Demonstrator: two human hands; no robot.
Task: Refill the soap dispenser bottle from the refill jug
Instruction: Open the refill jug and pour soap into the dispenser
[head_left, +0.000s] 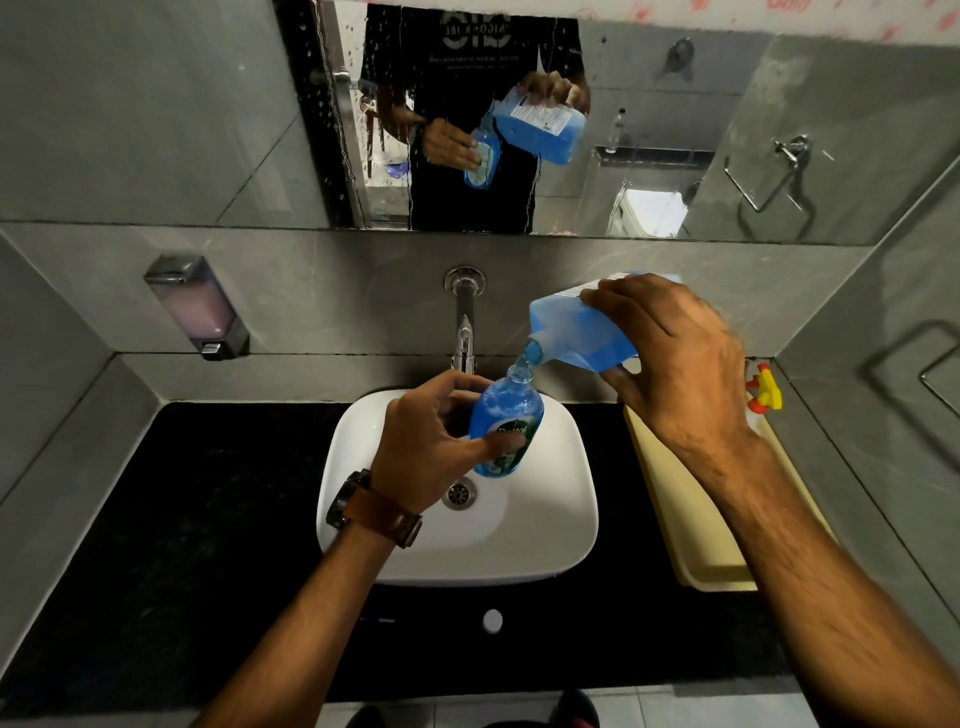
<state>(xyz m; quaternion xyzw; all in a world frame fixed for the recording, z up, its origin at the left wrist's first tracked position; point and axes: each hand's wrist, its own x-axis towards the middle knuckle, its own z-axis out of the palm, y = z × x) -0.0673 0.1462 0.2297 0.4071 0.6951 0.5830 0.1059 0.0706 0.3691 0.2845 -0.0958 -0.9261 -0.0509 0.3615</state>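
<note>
Left hand was wrapped around the small clear soap dispenser bottle with blue liquid and a green label — fingers closed on its body, thumb across the label. I saw the bottle held tilted over the white rounded-square ceramic basin, above the round metal drain, pump top off, neck open.

Right hand was clamped on the large translucent blue refill jug, fingers over the top edge, thumb underneath. Jug was tipped nearly flat, spout down-left, its nozzle right at the bottle's mouth. Blue soap showed at the nozzle; I couldn't tell whether nozzle and neck actually touched. Bottle looked mostly full, foam near the shoulder.

Chrome wall-mounted tap sat just behind the bottle neck. A brown leather-strap wristwatch was on the left wrist.

Black speckled stone worktop carried the basin; a pale yellow plastic tray lay on it right of the basin, partly under the right forearm. A spray bottle with yellow-and-red trigger stood at the tray's far end. A small white round cap lay on the worktop in front of the basin. Grey wall-mounted soap dispenser hung on the left — the mirror above showed both hands mid-pour.
</note>
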